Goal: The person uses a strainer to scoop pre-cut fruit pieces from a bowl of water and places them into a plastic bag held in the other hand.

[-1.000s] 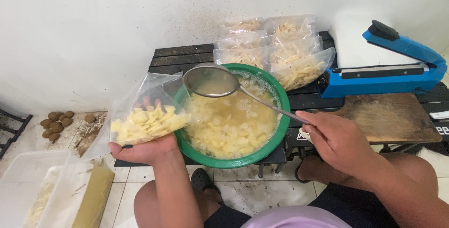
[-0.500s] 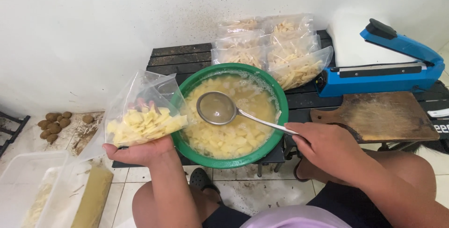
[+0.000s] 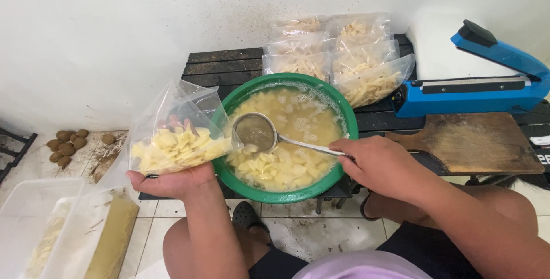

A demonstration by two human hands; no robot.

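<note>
Across the black slatted bench [image 3: 212, 67], green basin [image 3: 338, 167] of cloudy water and pale cut pieces. Just left of its rim, touching, clear plastic bag [image 3: 175, 136], half full of slices, mouth turned toward the basin, cradled on left hand [image 3: 172, 181] with fingers curled beneath. Wire skimmer [image 3: 256, 133] dipped in the water, long handle running right into right hand [image 3: 378, 164], fingers clenched round it.

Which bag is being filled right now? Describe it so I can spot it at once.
Start at the green basin of cut pieces in cloudy water at the centre. Just off its left rim, the left hand holds up an open clear plastic bag, partly filled with pale yellow slices. Unlike the filled bags stacked flat behind the basin, it is open-mouthed and held in a hand.
</note>
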